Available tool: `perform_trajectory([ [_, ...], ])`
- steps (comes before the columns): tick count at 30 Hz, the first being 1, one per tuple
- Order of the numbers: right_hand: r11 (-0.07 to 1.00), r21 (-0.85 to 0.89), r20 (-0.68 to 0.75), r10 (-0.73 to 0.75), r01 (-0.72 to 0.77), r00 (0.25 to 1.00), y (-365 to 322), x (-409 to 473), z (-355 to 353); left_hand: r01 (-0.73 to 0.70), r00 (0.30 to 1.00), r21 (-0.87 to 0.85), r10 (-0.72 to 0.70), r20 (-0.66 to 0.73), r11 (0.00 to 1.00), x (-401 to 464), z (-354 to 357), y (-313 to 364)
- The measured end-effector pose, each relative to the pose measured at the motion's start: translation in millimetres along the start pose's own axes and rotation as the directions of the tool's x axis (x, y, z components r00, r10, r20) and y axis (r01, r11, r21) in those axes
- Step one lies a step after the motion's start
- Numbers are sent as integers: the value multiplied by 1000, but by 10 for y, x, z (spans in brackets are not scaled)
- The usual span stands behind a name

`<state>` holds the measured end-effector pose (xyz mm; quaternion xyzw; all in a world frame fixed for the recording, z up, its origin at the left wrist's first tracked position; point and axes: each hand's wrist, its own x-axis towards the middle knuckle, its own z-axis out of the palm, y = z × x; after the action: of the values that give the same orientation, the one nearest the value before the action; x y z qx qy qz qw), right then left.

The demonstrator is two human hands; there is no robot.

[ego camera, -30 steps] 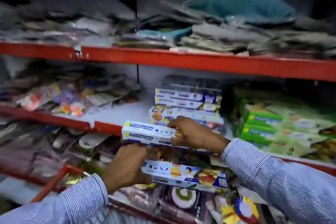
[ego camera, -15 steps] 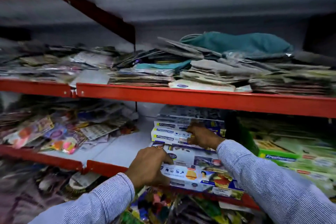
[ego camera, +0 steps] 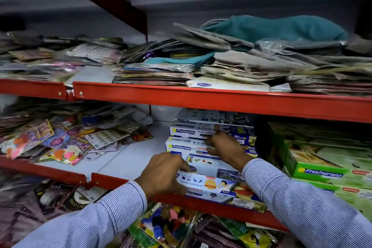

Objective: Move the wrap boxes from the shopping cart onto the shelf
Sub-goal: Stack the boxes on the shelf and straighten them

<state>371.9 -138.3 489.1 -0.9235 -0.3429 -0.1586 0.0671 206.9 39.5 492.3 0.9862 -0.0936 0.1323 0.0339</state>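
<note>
Blue-and-white Freshwrapp wrap boxes [ego camera: 182, 147] lie stacked on the middle shelf [ego camera: 128, 159], a white board with a red rim. My right hand [ego camera: 226, 148] rests on this stack, its fingers curled over a box in the middle of the pile. In front, another wrap box [ego camera: 213, 186] lies along the shelf's front edge. My left hand [ego camera: 164, 175] grips its left end, fingers on top and thumb below. The shopping cart is out of view.
Green Freshwrapp boxes [ego camera: 320, 173] are stacked just right of the blue ones. Colourful party packets [ego camera: 50, 143] cover the shelf's left part. The red-edged upper shelf [ego camera: 201, 98] hangs low over the stack, loaded with flat packets. More packets [ego camera: 171, 225] lie below.
Both hands have moved up from the cart to the shelf. The box in my right hand now lies on the stack; the one in my left hand rests on the shelf's front edge.
</note>
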Motion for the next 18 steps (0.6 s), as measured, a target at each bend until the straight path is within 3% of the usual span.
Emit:
perform_trajectory([
  [9, 967, 249, -16, -43, 45, 999, 221, -139, -382, 27, 998, -6, -27, -56, 1000, 512, -111, -75],
  [13, 975, 219, 125, 0, -27, 992, 232, -361, -524, 50, 996, -45, -52, -66, 998, 720, 11, -90],
  [18, 993, 96, 154, 48, -63, 987, 294, -643, -341, 90, 989, -95, -100, -106, 991, 827, 219, -120],
])
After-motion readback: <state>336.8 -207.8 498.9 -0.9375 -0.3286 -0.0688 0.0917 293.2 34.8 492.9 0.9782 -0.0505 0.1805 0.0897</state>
